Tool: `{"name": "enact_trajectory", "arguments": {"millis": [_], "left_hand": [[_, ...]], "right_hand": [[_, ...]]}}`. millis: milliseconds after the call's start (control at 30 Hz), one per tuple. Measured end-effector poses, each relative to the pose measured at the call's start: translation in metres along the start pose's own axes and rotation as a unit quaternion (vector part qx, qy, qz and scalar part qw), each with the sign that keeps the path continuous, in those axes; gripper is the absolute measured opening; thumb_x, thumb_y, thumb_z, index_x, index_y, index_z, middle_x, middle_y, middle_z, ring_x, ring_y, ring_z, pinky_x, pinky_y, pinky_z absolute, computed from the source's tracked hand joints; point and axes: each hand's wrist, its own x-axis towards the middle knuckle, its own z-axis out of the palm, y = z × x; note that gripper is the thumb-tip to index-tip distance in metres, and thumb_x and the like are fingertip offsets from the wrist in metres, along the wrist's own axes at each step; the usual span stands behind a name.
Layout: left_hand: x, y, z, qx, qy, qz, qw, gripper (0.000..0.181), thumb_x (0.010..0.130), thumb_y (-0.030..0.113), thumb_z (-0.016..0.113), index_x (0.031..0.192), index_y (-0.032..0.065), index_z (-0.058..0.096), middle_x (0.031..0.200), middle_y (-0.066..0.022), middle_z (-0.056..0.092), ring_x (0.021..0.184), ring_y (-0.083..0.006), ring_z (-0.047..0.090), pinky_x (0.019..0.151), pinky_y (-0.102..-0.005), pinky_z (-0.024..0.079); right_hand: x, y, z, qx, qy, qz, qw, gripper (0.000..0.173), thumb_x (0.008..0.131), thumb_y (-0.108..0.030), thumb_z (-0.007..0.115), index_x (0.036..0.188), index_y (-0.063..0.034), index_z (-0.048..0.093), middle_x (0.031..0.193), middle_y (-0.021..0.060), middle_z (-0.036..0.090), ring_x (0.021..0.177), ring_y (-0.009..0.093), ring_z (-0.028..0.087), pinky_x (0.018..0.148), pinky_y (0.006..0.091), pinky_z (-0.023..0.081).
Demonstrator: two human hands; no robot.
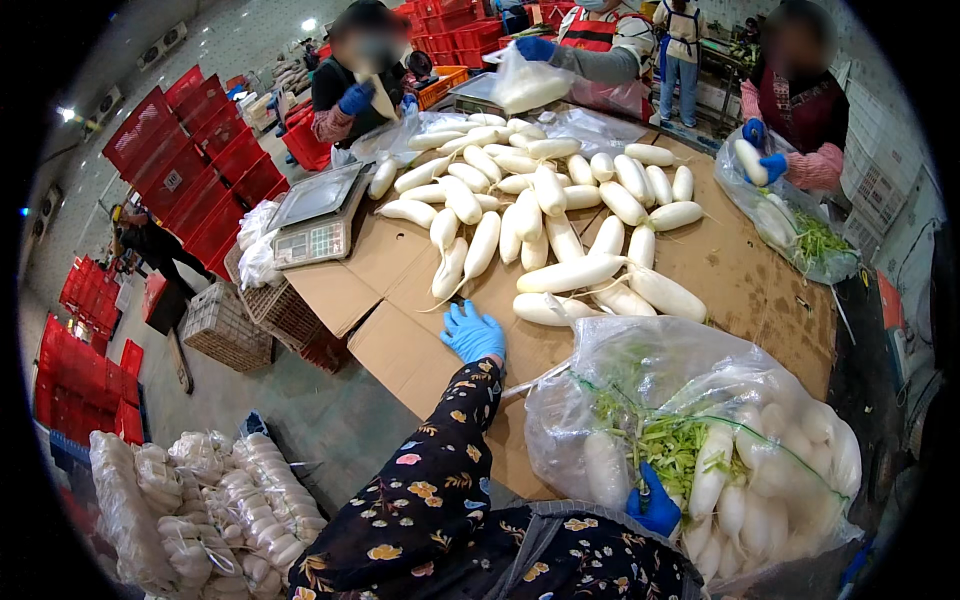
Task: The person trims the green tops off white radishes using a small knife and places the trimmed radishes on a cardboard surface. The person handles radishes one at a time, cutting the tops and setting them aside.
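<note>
My left hand (474, 334), in a light blue glove, rests on the cardboard tabletop (397, 352) with its fingers apart, holding nothing. Just beyond its fingertips lie the nearest white radishes (480, 244) of a large pile. In a darker blue glove, my right hand (654, 504) is at the opening of a big clear plastic bag (750, 360), beside white radishes (709, 469) and cut green leaves (671, 446). Part of that hand is hidden, and whether it grips anything is unclear. More radishes show through the bag's film.
A weighing scale (319, 217) stands at the table's left edge. Co-workers across the table handle radishes and a plastic bag (529, 81); one at the right has another bag (780, 210). Red crates (180, 165) are stacked at left. Bagged radishes (217, 510) lie at lower left.
</note>
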Motion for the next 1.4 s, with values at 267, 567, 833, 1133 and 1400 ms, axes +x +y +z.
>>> {"name": "enact_trajectory", "arguments": {"millis": [267,567,833,1133,1400], "left_hand": [[0.001,0.0,0.001,0.002,0.005,-0.002,1.0,0.051,0.084,0.031,0.055,0.132,0.0111,0.052,0.143,-0.0131,0.041,0.132,-0.0325,0.034,0.104,-0.0531,0.025],[0.0,0.0,0.003,0.01,0.008,0.001,1.0,0.052,0.085,0.033,0.054,0.132,0.0109,0.052,0.143,-0.0124,0.041,0.132,-0.0316,0.033,0.105,-0.0531,0.025],[0.0,0.0,0.002,0.015,0.009,-0.001,1.0,0.05,0.086,0.032,0.054,0.131,0.0113,0.052,0.141,-0.0134,0.042,0.132,-0.032,0.035,0.105,-0.0531,0.025],[0.0,0.0,0.003,-0.002,0.006,0.001,1.0,0.052,0.085,0.032,0.053,0.132,0.0093,0.052,0.142,-0.015,0.042,0.132,-0.0331,0.034,0.106,-0.054,0.024],[-0.001,0.002,-0.003,0.008,0.002,0.005,1.0,0.053,0.085,0.031,0.053,0.134,0.0103,0.051,0.142,-0.0142,0.042,0.133,-0.0331,0.034,0.106,-0.0543,0.025]], "right_hand": [[0.002,-0.003,-0.003,-0.024,-0.014,0.01,1.0,0.047,0.082,-0.021,0.064,0.128,-0.0137,0.06,0.062,0.0136,0.063,0.047,0.028,0.059,0.049,0.0368,0.049],[0.002,0.002,0.002,0.043,-0.019,0.002,0.999,0.044,0.083,-0.017,0.063,0.127,-0.0131,0.062,0.064,0.0136,0.063,0.049,0.027,0.06,0.05,0.0365,0.049],[-0.001,-0.009,0.004,0.027,0.005,0.03,0.999,0.044,0.083,-0.015,0.062,0.126,-0.0112,0.062,0.066,0.0143,0.064,0.052,0.026,0.061,0.052,0.0373,0.05],[0.007,-0.006,-0.003,0.006,0.05,-0.1,0.994,0.044,0.083,-0.015,0.063,0.126,-0.0104,0.062,0.067,0.0146,0.065,0.053,0.027,0.062,0.053,0.0369,0.05],[0.004,-0.003,0.0,0.034,0.01,-0.028,0.999,0.043,0.082,-0.013,0.063,0.125,-0.0108,0.063,0.07,0.0148,0.065,0.058,0.026,0.064,0.055,0.036,0.05]]}}
